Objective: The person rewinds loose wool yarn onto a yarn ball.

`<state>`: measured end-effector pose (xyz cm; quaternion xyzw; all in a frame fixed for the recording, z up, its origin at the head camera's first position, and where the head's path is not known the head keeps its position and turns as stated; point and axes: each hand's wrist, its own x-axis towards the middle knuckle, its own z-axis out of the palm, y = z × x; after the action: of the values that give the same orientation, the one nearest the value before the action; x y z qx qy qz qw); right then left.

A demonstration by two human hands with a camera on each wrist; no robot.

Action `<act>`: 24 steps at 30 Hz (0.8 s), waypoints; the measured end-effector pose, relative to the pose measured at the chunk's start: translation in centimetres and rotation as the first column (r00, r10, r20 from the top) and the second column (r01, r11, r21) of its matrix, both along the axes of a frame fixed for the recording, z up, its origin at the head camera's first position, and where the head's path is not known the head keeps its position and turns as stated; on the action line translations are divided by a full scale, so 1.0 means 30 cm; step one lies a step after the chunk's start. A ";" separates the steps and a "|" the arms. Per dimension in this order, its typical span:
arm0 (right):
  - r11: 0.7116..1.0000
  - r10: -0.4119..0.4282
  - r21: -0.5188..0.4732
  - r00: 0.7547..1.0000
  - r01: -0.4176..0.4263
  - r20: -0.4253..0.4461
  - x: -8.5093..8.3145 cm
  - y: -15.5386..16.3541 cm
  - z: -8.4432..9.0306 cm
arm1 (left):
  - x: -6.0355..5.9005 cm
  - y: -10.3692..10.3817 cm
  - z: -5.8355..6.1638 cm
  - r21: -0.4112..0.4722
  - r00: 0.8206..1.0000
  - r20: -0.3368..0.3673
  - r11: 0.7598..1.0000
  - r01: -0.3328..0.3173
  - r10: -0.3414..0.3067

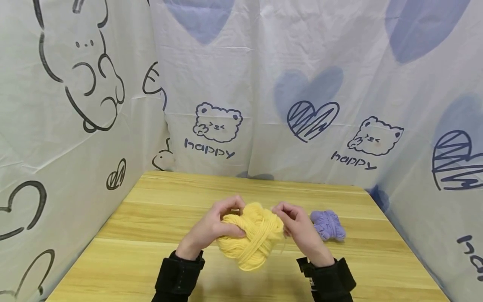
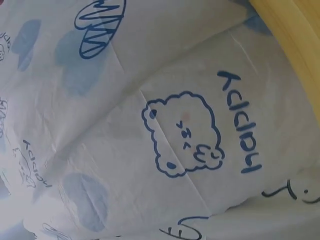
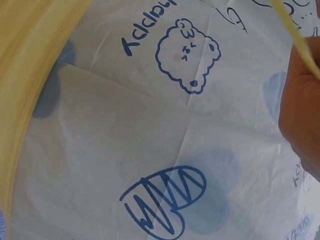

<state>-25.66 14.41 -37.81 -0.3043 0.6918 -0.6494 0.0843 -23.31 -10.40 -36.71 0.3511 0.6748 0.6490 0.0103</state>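
A ball of yellow yarn (image 1: 254,243), with strands wrapped crosswise over its face, is held above the table in the head view. My left hand (image 1: 211,228) grips its left side, thumb in front and the other fingers mostly behind it. At its upper right edge, my right hand (image 1: 299,230) pinches the yarn between thumb and fingers. A thin loose strand hangs near that hand. In the right wrist view, a yellow strand (image 3: 294,32) crosses beside part of the right hand (image 3: 302,112). The left wrist view shows neither hand nor yarn.
A smaller bundle of purple yarn (image 1: 327,225) lies on the wooden table (image 1: 151,218), just right of the right hand. White sheets (image 1: 260,84) printed with hearts, bears and "happy" hang along the back and both sides of the table.
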 end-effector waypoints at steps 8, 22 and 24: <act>0.994 -0.060 -0.099 0.996 0.052 -0.072 0.008 0.000 0.015 | -0.017 0.007 -0.015 -0.106 0.990 -0.038 0.984 -0.140 0.137; 0.994 0.063 -0.073 0.985 -0.075 -0.158 0.048 -0.054 0.018 | -0.020 0.034 -0.012 0.152 0.878 -0.004 0.868 -0.472 0.478; 0.993 0.089 -0.069 0.984 -0.101 -0.153 0.053 -0.066 0.016 | -0.019 0.038 -0.012 0.186 0.872 0.005 0.856 -0.483 0.490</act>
<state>-24.08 12.43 -37.34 -0.3877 0.6556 -0.6460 0.0514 -23.87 -9.26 -37.06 0.1824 0.6798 0.6816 -0.2003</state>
